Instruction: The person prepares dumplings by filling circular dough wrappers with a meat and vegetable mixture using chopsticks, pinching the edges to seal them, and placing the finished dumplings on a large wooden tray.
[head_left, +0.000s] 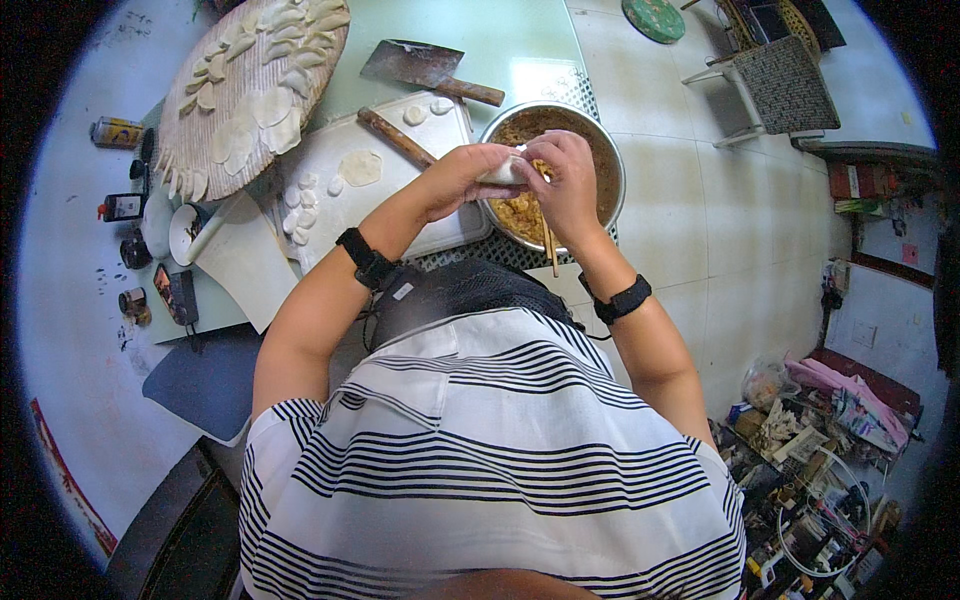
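A folded dumpling is pinched between my left hand and my right hand, above the left part of a metal bowl of filling. Chopsticks lean in the bowl, below my right hand. On a white board left of the bowl are a flat dough wrapper and several small dough pieces. A wooden rolling pin lies there, its near end hidden by my left arm. Shaped dumplings and loose wrappers rest on a round ribbed tray.
A cleaver with a wooden handle lies beyond the board. At the table's left are a can, a bottle, a white bowl and a phone. A chair stands at the upper right; piled household items fill the lower right.
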